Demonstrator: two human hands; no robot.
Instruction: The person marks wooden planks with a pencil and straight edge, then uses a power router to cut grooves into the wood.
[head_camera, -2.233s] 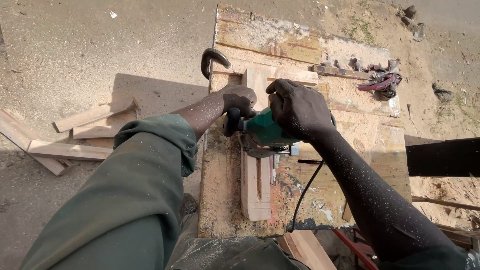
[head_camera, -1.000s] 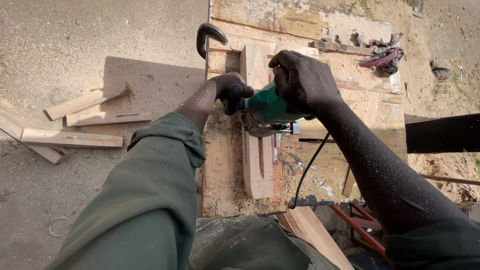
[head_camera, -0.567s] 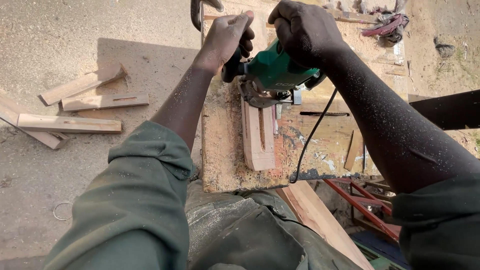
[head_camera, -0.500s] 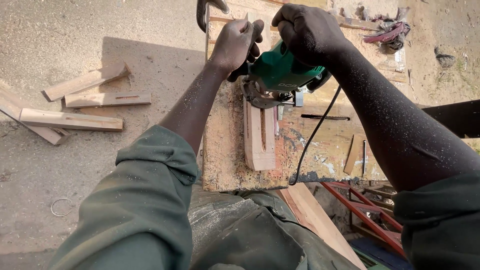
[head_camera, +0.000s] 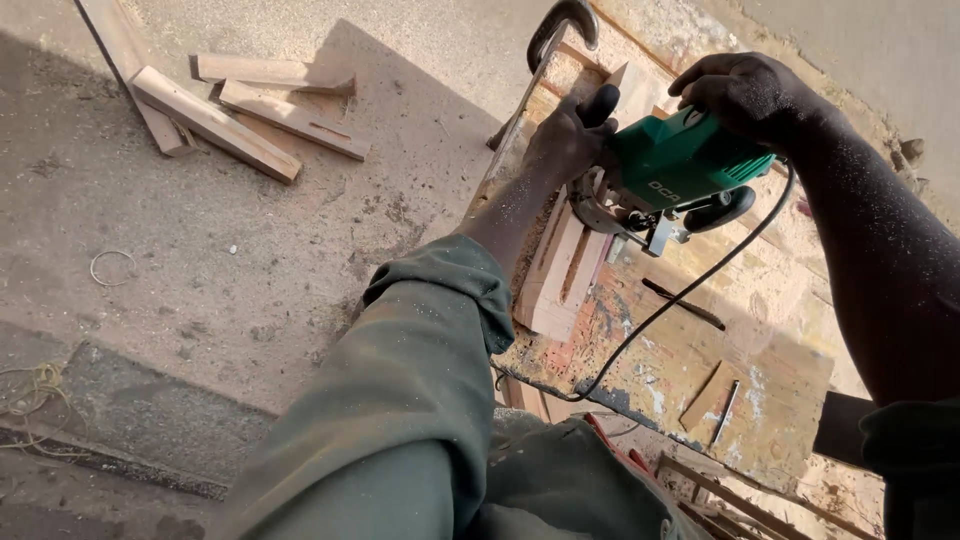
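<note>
A green electric router (head_camera: 672, 165) sits on a narrow wooden piece (head_camera: 562, 272) that has a long slot cut in it. My left hand (head_camera: 568, 135) grips the router's black side handle. My right hand (head_camera: 745, 92) is closed over the top of its green body. A black power cord (head_camera: 668, 307) runs from the tool down across the worn, sawdust-covered workbench (head_camera: 700, 370). The wooden piece lies along the bench's left side.
A black metal clamp (head_camera: 560, 25) hooks over the bench's far end. Several wooden offcuts (head_camera: 240, 110) lie on the sandy ground to the left. A wire loop (head_camera: 110, 266) and string lie nearer. Thin sticks rest on the bench at the right. Red metal bars show below.
The view has swung and tilted, so the bench now runs diagonally. Both hands stay on the router, which has stayed at the far part of the slotted piece.
</note>
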